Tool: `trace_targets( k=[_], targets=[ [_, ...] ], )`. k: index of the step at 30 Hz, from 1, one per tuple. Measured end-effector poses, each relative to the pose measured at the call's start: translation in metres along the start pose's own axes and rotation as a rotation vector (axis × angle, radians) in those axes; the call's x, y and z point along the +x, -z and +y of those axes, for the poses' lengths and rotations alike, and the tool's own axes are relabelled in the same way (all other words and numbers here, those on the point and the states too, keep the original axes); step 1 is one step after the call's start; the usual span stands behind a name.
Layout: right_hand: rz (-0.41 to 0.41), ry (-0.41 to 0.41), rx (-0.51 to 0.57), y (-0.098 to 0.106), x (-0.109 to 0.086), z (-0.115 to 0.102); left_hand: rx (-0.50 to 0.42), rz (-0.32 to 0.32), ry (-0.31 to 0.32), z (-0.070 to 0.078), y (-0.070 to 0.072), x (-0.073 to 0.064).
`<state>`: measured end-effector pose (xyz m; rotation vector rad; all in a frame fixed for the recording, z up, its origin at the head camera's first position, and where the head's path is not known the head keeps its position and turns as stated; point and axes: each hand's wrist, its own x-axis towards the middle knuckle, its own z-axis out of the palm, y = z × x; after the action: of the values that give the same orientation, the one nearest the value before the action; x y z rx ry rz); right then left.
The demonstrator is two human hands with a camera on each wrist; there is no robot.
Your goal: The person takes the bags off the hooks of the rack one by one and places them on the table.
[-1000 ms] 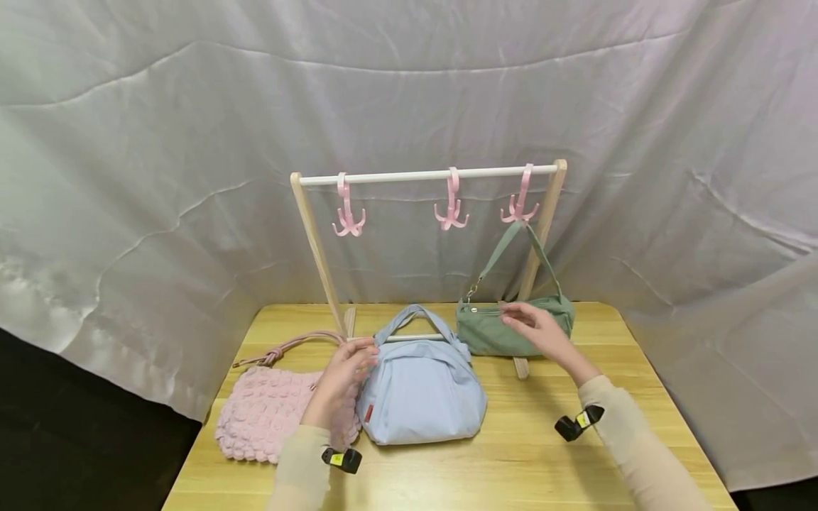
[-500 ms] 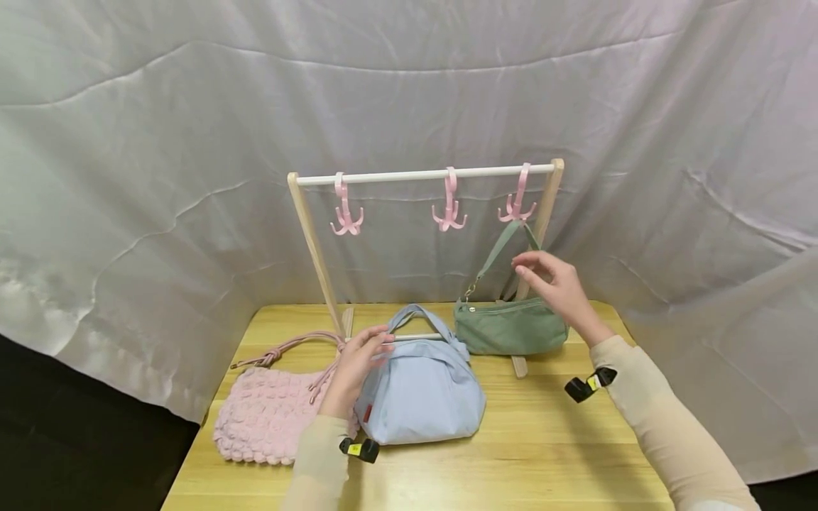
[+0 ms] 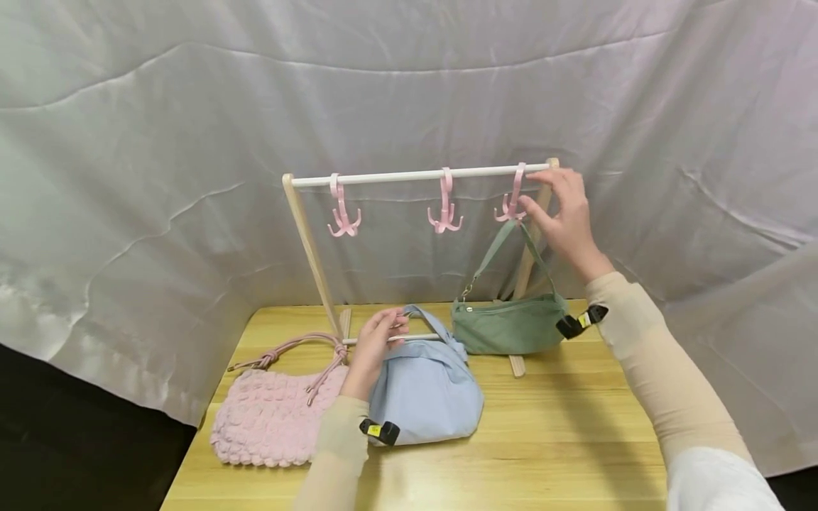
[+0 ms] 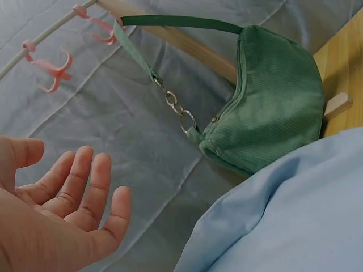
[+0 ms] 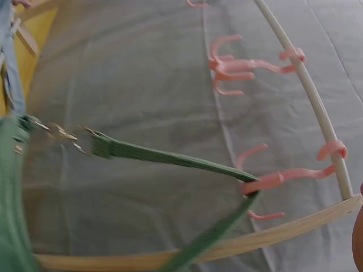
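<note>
My right hand [image 3: 565,213] is raised beside the right pink hook [image 3: 511,202], thumb and fingers spread apart, holding nothing. In the right wrist view only a sliver of that hand shows at the right edge. The strap of a green handbag [image 3: 505,328] hangs over this hook, its body down at the tabletop. My left hand [image 3: 373,344] hovers over the left side of a light blue handbag [image 3: 431,397], covering part of its handle in the head view. Its fingers are loosely bent around nothing, as the left wrist view shows.
A rack with a white rail [image 3: 390,177] and wooden posts stands at the table's back. A middle pink hook [image 3: 445,206] and a left pink hook [image 3: 343,213] hang on it. A pink puffy handbag [image 3: 271,419] lies on the wooden table [image 3: 549,454]; grey curtains surround it.
My right hand has risen from in front of the green handbag to the right hook. My left hand has drifted right and slightly up over the blue handbag. The bags stay put.
</note>
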<state>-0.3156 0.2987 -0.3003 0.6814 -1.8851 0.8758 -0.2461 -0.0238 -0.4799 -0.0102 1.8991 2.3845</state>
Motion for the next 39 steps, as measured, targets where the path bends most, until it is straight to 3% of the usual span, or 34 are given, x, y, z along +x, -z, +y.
trace_targets(
  k=[7,16,21,29,39],
  targets=[
    [0.013,0.008,-0.093,-0.006,0.03,0.015,-0.05,0.003,-0.015,0.0,-0.011,0.015],
    [-0.105,-0.083,-0.213,-0.005,0.047,0.032,-0.077,-0.014,-0.012,0.002,-0.026,0.027],
    [-0.168,-0.085,-0.218,-0.009,0.045,0.039,-0.067,0.001,-0.009,0.001,-0.034,0.034],
    [-0.106,-0.012,-0.217,-0.014,0.038,0.044,-0.043,0.017,0.017,-0.005,-0.044,0.042],
    [-0.073,-0.022,-0.159,-0.016,0.039,0.048,-0.028,0.02,0.066,-0.016,-0.05,0.049]
  ],
)
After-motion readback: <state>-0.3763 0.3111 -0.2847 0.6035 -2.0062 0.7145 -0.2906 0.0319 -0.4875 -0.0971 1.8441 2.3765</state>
